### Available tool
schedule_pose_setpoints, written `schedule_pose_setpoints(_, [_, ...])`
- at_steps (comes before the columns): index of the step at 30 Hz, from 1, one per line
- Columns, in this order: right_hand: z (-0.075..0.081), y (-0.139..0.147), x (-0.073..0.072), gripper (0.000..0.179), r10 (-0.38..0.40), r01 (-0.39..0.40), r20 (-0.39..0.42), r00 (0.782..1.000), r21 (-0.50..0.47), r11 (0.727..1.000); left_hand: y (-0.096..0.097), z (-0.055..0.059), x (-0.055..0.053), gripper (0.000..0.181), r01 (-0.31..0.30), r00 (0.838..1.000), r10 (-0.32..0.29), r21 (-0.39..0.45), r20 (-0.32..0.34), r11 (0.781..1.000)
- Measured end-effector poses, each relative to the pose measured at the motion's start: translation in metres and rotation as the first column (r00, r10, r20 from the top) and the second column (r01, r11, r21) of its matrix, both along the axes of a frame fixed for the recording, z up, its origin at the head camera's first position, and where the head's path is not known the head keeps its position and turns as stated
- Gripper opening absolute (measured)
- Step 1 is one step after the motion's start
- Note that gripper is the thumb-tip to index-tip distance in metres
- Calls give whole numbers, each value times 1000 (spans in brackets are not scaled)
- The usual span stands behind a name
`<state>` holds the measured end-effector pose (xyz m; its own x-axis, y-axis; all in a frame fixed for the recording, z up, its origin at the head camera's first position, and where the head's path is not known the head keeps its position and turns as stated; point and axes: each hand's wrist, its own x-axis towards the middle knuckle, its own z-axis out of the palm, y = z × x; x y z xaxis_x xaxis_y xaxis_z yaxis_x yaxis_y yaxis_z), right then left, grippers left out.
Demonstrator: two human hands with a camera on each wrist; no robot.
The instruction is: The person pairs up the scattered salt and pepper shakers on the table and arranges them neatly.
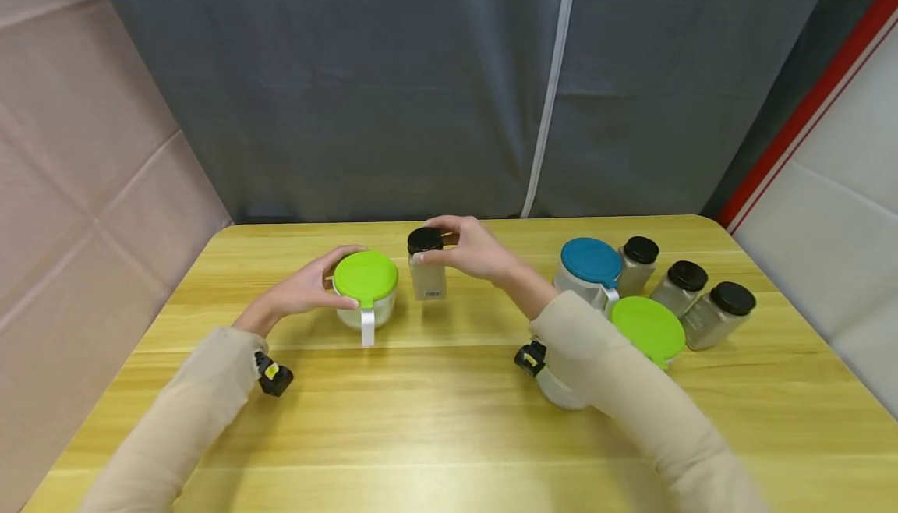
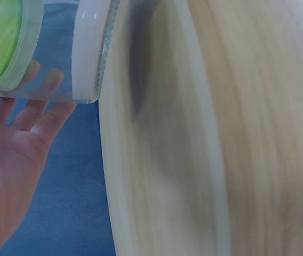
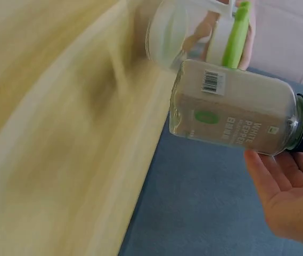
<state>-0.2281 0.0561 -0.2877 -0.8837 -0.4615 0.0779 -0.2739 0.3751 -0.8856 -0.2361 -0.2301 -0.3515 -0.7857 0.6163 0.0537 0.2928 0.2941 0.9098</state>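
My left hand [image 1: 309, 288] grips a clear seasoning jar with a bright green lid [image 1: 365, 277] and a white handle that points toward me. In the left wrist view, fingers show behind the clear wall of this jar [image 2: 58, 40]. Just right of it, my right hand [image 1: 475, 252] holds a clear pepper jar [image 1: 429, 281] by its black cap, thumb on one side and fingers on the other. The right wrist view shows "WHITE PEPPER" on the pepper jar [image 3: 231, 114], with a barcode and pale brown contents. The two jars stand side by side near the table's back edge.
At the right of the wooden table [image 1: 421, 435] stand a blue-lidded jar [image 1: 592, 261], another green-lidded jar [image 1: 647, 326] and three black-capped jars [image 1: 708, 322]. My right sleeve partly covers a clear container [image 1: 559, 393]. A grey curtain [image 1: 351, 92] hangs behind the table.
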Motion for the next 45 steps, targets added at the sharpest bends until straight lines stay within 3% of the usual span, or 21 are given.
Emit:
schedule_pose_setpoints(9, [-29,-18,9,45,-59,59,-1,998,77,995,8,-15,2,80,13,999,-13,-6,31,1000])
schedule_pose_setpoints(17, [-38,-21,10,47,-97,93,35,995,101,991,9,-23,3,82,-12,999,11,7,30,1000])
schedule_pose_setpoints(27, [-43,-20,-2,45,-102,97,122,987,51,994,7,-18,-4,82,19,998,-26,-107,-61,994])
schedule_pose_setpoints(38, [-46,-22,-18,50,-135,137,186,973,7,991,7,-16,-20,78,7,1000,-7,-97,-5,995])
schedule_pose_setpoints(45, [-45,-21,-25,52,-139,135,194,971,33,990,8,-12,-25,80,9,1000,-9,-134,3,991])
